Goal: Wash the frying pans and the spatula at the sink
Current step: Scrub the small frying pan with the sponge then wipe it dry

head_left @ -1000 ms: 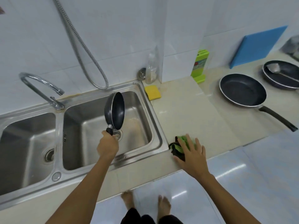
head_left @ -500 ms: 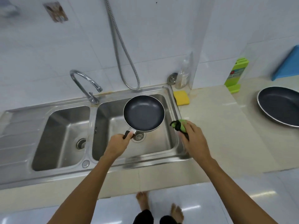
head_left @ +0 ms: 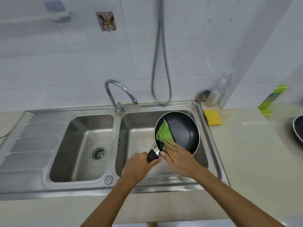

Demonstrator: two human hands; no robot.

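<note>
A small black frying pan (head_left: 185,131) is held over the right basin of the steel double sink (head_left: 211,145), tilted with its inside facing up. My left hand (head_left: 137,166) grips its black handle. My right hand (head_left: 178,158) presses a green cloth (head_left: 164,133) flat against the pan's inner left side, fingers spread over it. A second, larger black pan (head_left: 298,130) shows only its edge on the counter at the far right. No spatula is in view.
The chrome tap (head_left: 121,94) stands between the basins, spout toward the right one, with no water running. A metal hose (head_left: 161,68) hangs on the wall. A yellow sponge (head_left: 213,117), a clear bottle (head_left: 218,94) and a green package (head_left: 273,99) sit right of the sink.
My right hand lifted the green cloth off the counter and brought it into the pan. My left hand turned the pan from edge-on to face up and moved it right. The view swung left.
</note>
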